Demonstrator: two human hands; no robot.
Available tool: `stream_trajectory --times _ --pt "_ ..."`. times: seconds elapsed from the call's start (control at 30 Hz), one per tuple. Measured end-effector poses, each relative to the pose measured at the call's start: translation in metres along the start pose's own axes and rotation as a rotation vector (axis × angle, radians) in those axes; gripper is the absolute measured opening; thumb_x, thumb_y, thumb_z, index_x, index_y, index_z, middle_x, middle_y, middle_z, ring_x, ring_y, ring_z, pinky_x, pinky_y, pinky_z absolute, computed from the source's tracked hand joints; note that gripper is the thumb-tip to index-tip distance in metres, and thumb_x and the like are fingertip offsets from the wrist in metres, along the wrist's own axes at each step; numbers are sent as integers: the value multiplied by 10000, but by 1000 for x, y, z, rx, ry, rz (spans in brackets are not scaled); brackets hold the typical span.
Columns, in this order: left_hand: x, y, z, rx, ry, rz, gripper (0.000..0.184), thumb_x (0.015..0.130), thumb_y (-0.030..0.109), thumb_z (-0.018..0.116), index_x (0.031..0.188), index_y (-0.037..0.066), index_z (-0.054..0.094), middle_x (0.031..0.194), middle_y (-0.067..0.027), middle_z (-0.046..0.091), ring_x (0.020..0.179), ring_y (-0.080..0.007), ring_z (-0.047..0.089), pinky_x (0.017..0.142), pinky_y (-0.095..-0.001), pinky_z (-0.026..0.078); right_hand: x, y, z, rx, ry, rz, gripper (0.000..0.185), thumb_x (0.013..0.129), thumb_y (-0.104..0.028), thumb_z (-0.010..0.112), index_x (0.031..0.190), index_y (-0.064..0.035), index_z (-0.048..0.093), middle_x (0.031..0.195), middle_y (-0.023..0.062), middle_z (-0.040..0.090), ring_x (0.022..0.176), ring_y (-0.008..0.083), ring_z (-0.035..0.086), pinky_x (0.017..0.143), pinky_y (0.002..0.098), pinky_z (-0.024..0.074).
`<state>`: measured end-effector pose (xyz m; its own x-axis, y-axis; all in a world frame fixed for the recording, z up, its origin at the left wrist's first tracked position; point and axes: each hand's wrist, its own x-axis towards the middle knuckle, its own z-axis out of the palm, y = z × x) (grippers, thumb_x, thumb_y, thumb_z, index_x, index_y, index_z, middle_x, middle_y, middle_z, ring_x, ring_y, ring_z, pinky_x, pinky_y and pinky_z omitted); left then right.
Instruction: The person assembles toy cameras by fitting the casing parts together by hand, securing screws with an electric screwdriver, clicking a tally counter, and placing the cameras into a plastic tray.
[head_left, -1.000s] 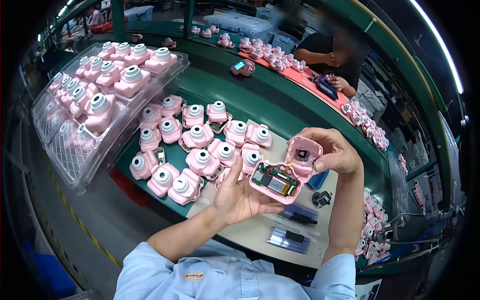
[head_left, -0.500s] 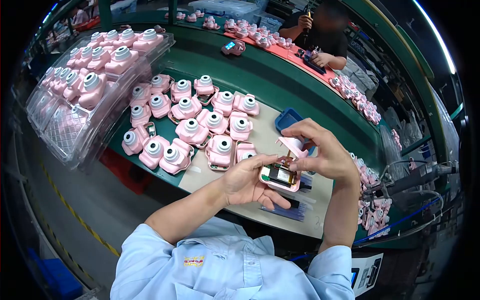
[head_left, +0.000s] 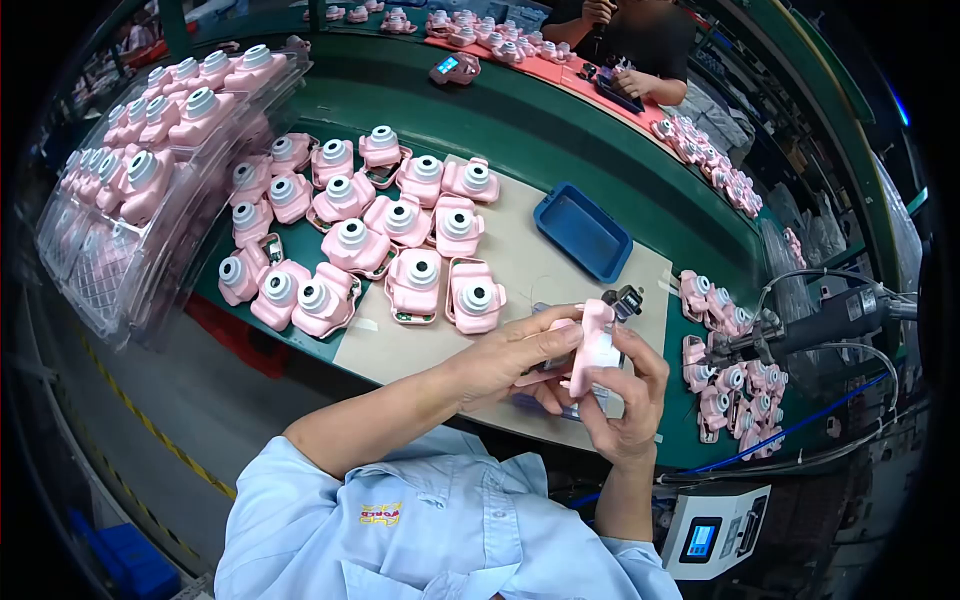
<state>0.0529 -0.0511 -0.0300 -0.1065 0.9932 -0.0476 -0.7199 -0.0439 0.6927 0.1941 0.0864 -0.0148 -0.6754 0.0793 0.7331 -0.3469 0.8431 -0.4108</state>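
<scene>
Pinching a pink camera housing (head_left: 592, 345) from both sides, the two hands meet low over the beige work mat (head_left: 520, 265). The left hand (head_left: 500, 362) has its thumb laid along the housing's left side, pressed against it, with the other fingers curled below; some of those fingertips are hidden. The right hand (head_left: 628, 415) grips from the opposite side, fingers bent and only partly spread, their tips touching the housing around its pale right face. The housing is turned nearly edge-on, so its inside cannot be made out.

Just beyond the right fingertips lies a small black device (head_left: 628, 302), and farther up the mat sits a blue tray (head_left: 583, 235). To the left of the hands, pink cameras (head_left: 415, 280) with white lens barrels stand in loose rows, some showing green circuit board at the edge. A dark cylindrical tool (head_left: 835, 322) points in from the right, above more pink cameras.
</scene>
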Motion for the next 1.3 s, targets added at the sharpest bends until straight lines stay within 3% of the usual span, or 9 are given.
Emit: stream_trajectory --times 0.13,0.27,0.3,0.43,0.6,0.77,0.97,1.1,1.3 --pt "7 -16 2 272 55 220 529 996 279 541 1452 63 382 1238 -162 556 867 -178 636 674 -240 546 -19 -4 5 198 33 249 389 694 78 688 1066 -14 618 1330 164 497 1137 298 543 955 380 482" --pt "6 -17 10 344 103 251 514 1000 242 515 1462 63 378 1287 -159 515 1011 -182 572 847 -276 503 -28 -3 23 414 410 463 297 806 40 680 1090 21 597 1266 178 538 1062 249 592 877 347 530" --pt "7 -18 10 347 101 244 514 1000 242 515 1462 63 378 1287 -159 515 1011 -182 572 847 -276 503 -30 -1 21 413 417 467 297 806 40 680 1090 21 597 1266 178 538 1062 249 592 877 347 530" --pt "10 -23 7 785 99 412 576 948 112 483 1492 36 311 1368 -128 462 1093 -147 550 909 -270 458 -43 7 5 561 251 907 267 873 -50 671 1102 52 578 1101 185 621 800 186 657 665 265 566" --pt "12 -29 9 832 140 402 588 924 87 480 1488 37 320 1384 -139 444 1156 -187 506 990 -313 405 -46 10 -2 710 201 1068 290 906 -50 651 1141 85 547 1055 168 613 751 163 662 614 236 573" --pt "10 -33 23 414 225 335 515 948 174 522 1434 42 413 1374 -145 466 1185 -265 479 1008 -351 365 -43 0 3 637 335 913 352 901 -43 658 1186 103 510 1001 166 618 688 177 655 615 243 582" --pt "14 -38 17 643 105 425 556 925 72 457 1463 19 327 1384 -142 440 1185 -209 485 1003 -314 391 -48 3 9 811 280 997 412 897 -55 674 1225 96 477 995 162 623 691 193 661 621 262 591" --pt "16 -41 20 629 114 537 457 957 127 491 1401 42 425 1349 -111 473 1145 -199 488 981 -305 379 -53 0 6 799 357 846 472 880 -68 702 1254 72 449 1048 169 614 801 219 668 692 283 596" --pt "15 -35 26 386 177 437 425 950 97 458 1364 20 404 1316 -120 478 1168 -169 491 997 -295 394 -64 -11 10 515 349 604 448 863 -77 722 1231 45 497 1104 169 607 920 228 644 761 292 574"
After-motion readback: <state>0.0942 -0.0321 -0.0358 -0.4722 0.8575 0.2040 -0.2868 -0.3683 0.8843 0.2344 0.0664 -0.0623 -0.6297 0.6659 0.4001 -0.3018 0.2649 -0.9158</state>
